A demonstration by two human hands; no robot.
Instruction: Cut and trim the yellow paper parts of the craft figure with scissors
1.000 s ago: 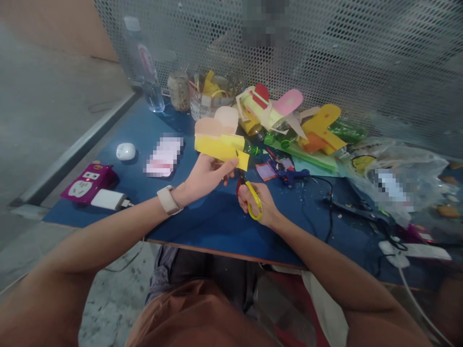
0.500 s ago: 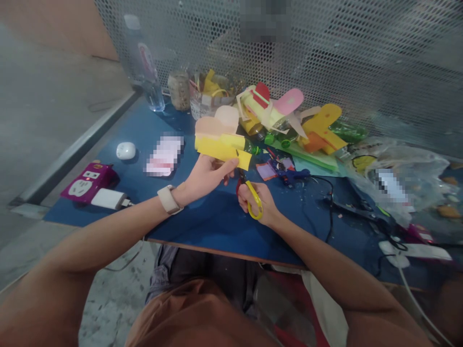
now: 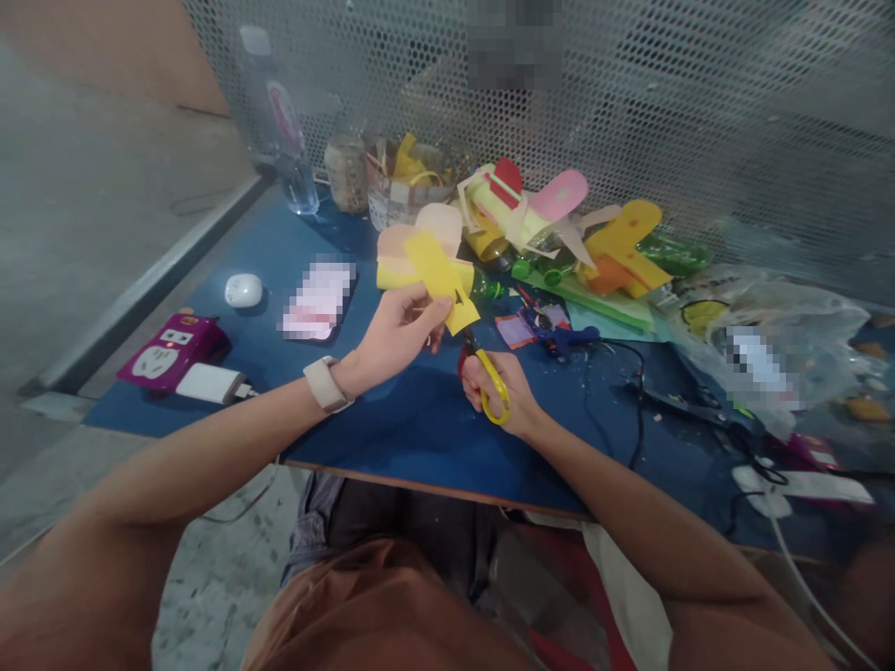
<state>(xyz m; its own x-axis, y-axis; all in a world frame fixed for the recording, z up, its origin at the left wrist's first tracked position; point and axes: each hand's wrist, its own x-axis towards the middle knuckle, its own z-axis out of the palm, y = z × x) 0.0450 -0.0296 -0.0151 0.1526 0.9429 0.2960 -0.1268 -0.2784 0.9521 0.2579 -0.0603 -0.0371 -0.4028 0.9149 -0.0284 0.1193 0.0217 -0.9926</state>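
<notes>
A strip of yellow paper point(image 3: 434, 270) is pinched between the thumb and fingers of my left hand point(image 3: 402, 331), tilted up and to the left. A small dark notch or slit shows near its lower end. My right hand point(image 3: 507, 387) is wrapped round yellow-handled scissors point(image 3: 498, 396), their dark blades pointing up at the paper's lower edge. Part of the blades is hidden by the paper. Just behind lies a bottle wrapped in yellow paper point(image 3: 392, 277), with rounded peach paper flaps point(image 3: 439, 222) and a green neck showing at its right end.
Several paper-wrapped bottles point(image 3: 622, 247) lie at the back right. A tub of paper scraps point(image 3: 392, 203), a can point(image 3: 346, 175) and a clear bottle point(image 3: 297, 177) stand along the mesh panel. A blue glue gun point(image 3: 577, 335), cables, a plastic bag point(image 3: 825, 331) and a purple socket block point(image 3: 164, 354) are around.
My left hand has turned the yellow paper from nearly level to steeply slanted, its far end now up and to the left. The scissors stay close to its lower end.
</notes>
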